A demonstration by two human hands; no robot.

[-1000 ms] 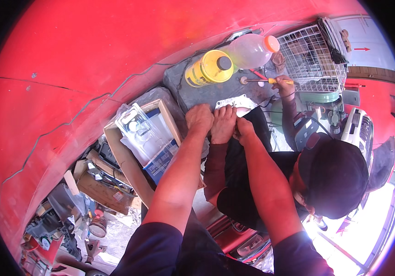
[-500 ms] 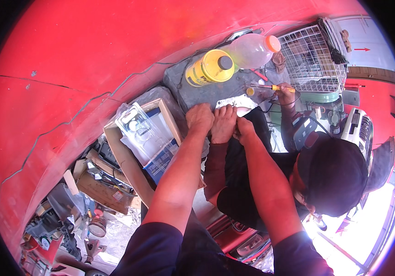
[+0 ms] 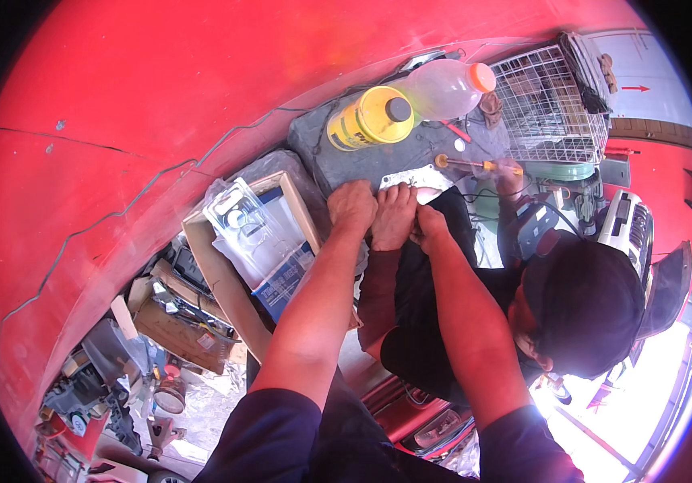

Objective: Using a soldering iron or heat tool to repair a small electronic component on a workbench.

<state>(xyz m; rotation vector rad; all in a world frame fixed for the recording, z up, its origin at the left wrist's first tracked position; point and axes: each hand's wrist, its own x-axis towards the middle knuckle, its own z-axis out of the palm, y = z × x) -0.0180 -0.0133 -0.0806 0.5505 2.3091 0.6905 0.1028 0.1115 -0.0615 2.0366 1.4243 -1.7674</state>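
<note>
A pale metal plate with holes (image 3: 395, 179) lies at the near edge of the dark work surface, its right part curved. My left hand (image 3: 352, 205) is closed in a fist at its left end. My right hand (image 3: 432, 226) has its fingers closed below its right part; what each hand grips is hidden. Between them, a co-worker's hand (image 3: 394, 217) presses fingers on the plate's near edge. The co-worker's other hand (image 3: 509, 177), blurred, holds a yellow-handled screwdriver (image 3: 466, 163), its shaft reaching a small round orange-yellow thing (image 3: 441, 161).
A yellow bottle (image 3: 368, 119) and a large clear bottle with an orange cap (image 3: 442, 87) stand behind the plate. A wire basket (image 3: 547, 101) is at the far right. Left is an open cardboard box (image 3: 291, 211) with packaging. The co-worker's capped head (image 3: 579, 302) leans in from the right.
The co-worker's screwdriver has dropped slightly, its shaft now meeting the round orange-yellow thing. My hands and the plate stay almost where they were.
</note>
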